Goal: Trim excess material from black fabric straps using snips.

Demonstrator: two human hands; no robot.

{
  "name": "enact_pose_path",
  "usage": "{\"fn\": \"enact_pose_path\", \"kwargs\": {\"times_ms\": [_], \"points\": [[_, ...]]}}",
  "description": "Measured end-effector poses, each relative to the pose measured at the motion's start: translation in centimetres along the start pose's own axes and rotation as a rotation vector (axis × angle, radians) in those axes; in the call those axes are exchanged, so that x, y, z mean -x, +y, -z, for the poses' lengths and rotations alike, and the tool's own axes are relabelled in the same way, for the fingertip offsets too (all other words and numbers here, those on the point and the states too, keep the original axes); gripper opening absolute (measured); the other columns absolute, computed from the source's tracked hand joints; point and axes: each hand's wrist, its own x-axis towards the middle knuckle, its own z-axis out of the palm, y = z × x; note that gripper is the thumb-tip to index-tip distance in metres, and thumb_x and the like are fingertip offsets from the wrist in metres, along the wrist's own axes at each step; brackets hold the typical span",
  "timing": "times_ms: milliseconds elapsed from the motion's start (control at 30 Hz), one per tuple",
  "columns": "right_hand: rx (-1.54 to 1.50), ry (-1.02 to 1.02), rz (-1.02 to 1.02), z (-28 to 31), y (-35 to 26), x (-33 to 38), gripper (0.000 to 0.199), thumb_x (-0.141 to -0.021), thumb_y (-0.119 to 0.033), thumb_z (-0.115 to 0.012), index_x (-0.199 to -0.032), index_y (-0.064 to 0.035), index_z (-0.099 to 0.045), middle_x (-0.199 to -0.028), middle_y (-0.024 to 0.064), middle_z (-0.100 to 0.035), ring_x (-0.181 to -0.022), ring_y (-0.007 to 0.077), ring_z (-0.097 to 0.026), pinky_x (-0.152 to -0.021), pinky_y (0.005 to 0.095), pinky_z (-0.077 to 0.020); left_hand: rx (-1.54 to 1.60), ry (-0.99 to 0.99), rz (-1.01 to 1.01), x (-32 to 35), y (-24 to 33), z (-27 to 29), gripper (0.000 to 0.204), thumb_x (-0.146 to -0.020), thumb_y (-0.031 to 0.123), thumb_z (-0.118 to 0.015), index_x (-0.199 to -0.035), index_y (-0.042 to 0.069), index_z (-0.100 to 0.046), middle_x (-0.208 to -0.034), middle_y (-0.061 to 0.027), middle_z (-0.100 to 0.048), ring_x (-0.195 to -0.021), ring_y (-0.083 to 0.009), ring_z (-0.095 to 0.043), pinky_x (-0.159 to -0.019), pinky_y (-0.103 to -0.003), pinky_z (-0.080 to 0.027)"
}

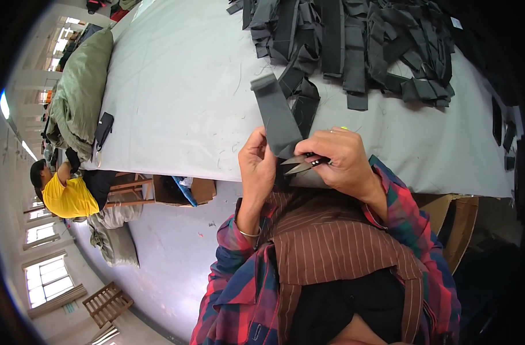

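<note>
At the near edge of the table, my left hand pinches a dark grey fabric strip whose wide end sticks up and away from me. Thread snips sit in my right hand, fingers wrapped round them. Their two pointed blades are spread and reach left, close to the strip's lower part near my left fingers. Behind the held strip, more of the same dark fabric runs up toward the large heap of dark strips at the far side.
Loose threads lie on the pale-covered table. A small black pouch and a bulging green sack are at the left edge. A cardboard box stands below the table edge. A person in yellow is at far left.
</note>
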Motion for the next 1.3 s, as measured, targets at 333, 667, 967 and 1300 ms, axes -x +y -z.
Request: {"fn": "enact_pose_path", "kwargs": {"times_ms": [333,667,967,1300], "points": [[-0.055,-0.027,-0.068,0.7,-0.3,-0.2,0.015,-0.073,-0.012,-0.069,-0.087,-0.0117,-0.065,-0.074,0.0014,-0.062,-0.062,0.0206,-0.058,-0.058,0.0304,-0.0406,0.301,0.01,0.001,0.1,0.8,-1.0,0.012,-0.09,0.002,-0.057,-0.101,-0.001,-0.056,-0.095,-0.0043,-0.061,-0.083,-0.0063,-0.055,-0.073,-0.02,-0.045],[0.158,0.135,-0.146,1.1,0.6,-0.8,0.015,-0.078,-0.018,-0.069,-0.09,-0.0096,-0.065,-0.078,0.0017,-0.064,-0.067,0.0207,-0.057,-0.062,0.0315,-0.039,0.257,-0.021,0.042,0.3,1.2,-0.8,0.017,-0.087,-0.002,-0.06,-0.103,-0.003,-0.057,-0.095,-0.0057,-0.061,-0.082,-0.007,-0.056,-0.073,-0.02,-0.046],[0.218,0.121,-0.072,1.9,1.0,-0.5,0.01,-0.076,-0.015,-0.07,-0.083,-0.0103,-0.065,-0.073,0.0022,-0.063,-0.065,0.0212,-0.058,-0.061,0.0323,-0.0391,0.317,-0.012,0.108,0.5,1.4,-1.0,0.016,-0.086,-0.003,-0.06,-0.101,-0.003,-0.058,-0.093,-0.0052,-0.062,-0.079,-0.0068,-0.056,-0.072,-0.02,-0.047],[0.104,0.071,-0.043,1.0,0.8,-1.0,0.014,-0.077,-0.02,-0.069,-0.085,-0.0102,-0.063,-0.073,0.0021,-0.063,-0.066,0.0232,-0.059,-0.06,0.0336,-0.0409,0.105,-0.084,0.032,0.6,1.6,-1.3,0.018,-0.085,-0.005,-0.061,-0.103,-0.005,-0.062,-0.093,-0.0017,-0.062,-0.082,-0.0052,-0.056,-0.072,-0.019,-0.046]]}}
